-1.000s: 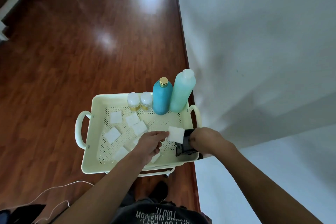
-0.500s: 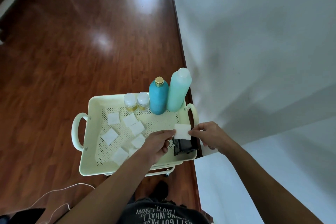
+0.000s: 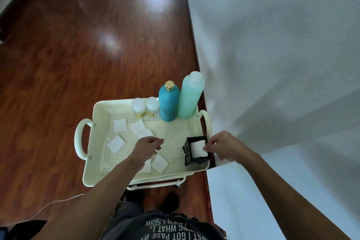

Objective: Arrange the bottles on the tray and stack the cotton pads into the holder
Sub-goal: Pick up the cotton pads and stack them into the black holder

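Note:
A cream perforated tray [image 3: 97,142] carries two small jars [image 3: 138,108] [image 3: 152,107], a blue bottle [image 3: 169,103] and a tall pale green bottle [image 3: 190,95], all upright along its far edge. A black holder [image 3: 187,152] stands in the near right corner with a white cotton pad [image 3: 197,149] lying in it. My right hand [image 3: 224,146] pinches that pad's right edge. Several loose pads [image 3: 120,124] [image 3: 116,144] [image 3: 159,163] lie on the tray floor. My left hand [image 3: 146,148] is low over the middle pads, fingers loosely bent, covering some of them.
The tray sits on a small cart with a caster [image 3: 177,186] on dark wooden floor [image 3: 78,54]. A white wall [image 3: 272,45] runs close along the right side. A white cable [image 3: 58,201] lies on the floor at the near left.
The pad passed from my left hand to my right and now lies in the holder. My left hand has drawn back left over the loose pads.

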A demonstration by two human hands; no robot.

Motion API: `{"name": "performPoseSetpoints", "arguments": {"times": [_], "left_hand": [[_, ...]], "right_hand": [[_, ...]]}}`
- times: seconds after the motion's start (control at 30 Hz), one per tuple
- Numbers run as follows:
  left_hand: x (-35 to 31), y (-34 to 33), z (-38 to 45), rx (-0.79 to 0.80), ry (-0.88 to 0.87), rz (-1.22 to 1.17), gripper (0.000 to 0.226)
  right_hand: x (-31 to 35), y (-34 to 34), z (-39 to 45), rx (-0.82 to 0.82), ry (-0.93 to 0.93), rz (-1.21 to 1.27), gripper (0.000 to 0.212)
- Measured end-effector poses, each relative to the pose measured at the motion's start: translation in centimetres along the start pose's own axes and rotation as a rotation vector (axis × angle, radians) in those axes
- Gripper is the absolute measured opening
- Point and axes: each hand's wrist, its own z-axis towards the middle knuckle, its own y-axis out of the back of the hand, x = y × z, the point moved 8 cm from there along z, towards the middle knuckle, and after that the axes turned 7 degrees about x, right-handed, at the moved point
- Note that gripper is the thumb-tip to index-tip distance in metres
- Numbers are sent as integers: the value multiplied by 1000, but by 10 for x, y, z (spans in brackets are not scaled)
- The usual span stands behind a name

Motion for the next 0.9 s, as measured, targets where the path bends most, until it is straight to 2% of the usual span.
{"name": "performPoseSetpoints", "arguments": {"times": [0.13, 0.37, 0.53, 0.63, 0.9], "left_hand": [[6, 12, 2, -1, 16, 26, 18], [10, 7, 1, 36, 36, 52, 23], [8, 10, 3, 33, 39, 92, 22], [7, 15, 3, 21, 42, 116, 20], [17, 41, 4, -38, 58, 160, 20]], "right_hand": [[17, -13, 6, -49, 19, -251, 18], [29, -19, 11, -129, -91, -606, 19], [38, -10, 7, -253, 89, -796, 23], [39, -13, 9, -196, 138, -806, 22], [35, -29, 21, -31, 51, -869, 30]]}}
